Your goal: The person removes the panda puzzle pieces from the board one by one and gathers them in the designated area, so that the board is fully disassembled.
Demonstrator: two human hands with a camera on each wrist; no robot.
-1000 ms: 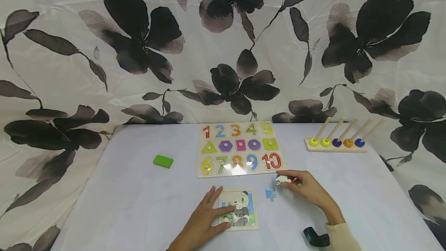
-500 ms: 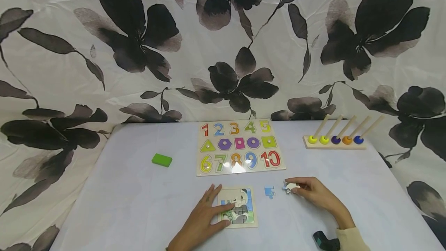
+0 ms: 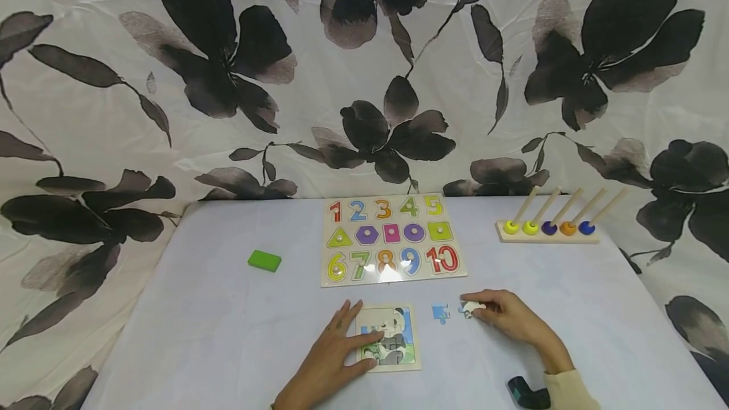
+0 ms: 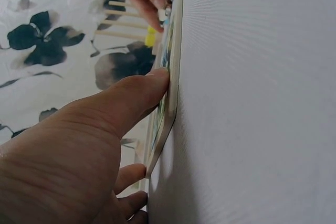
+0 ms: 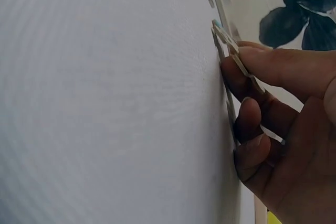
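A small picture jigsaw board (image 3: 393,337) lies near the table's front edge. My left hand (image 3: 355,347) rests on its left part with fingers fairly straight. In the left wrist view the thumb (image 4: 136,95) presses against the board's edge (image 4: 172,72). Right of the board my right hand (image 3: 484,310) pinches a white puzzle piece (image 3: 471,307) low over the table. The right wrist view shows that piece (image 5: 233,51) held between thumb and fingers (image 5: 273,69). A loose blue piece (image 3: 440,313) lies between the board and the right hand.
A number-and-shape peg board (image 3: 390,240) lies behind the jigsaw. A green block (image 3: 264,260) sits at the left and a wooden peg stacker (image 3: 547,231) at the back right. A flowered cloth (image 3: 364,81) hangs behind the table. A black device (image 3: 526,392) sits at my right wrist.
My right hand has carried the white piece from beside the number board a little nearer and to the right. The left hand has stayed on the jigsaw board.
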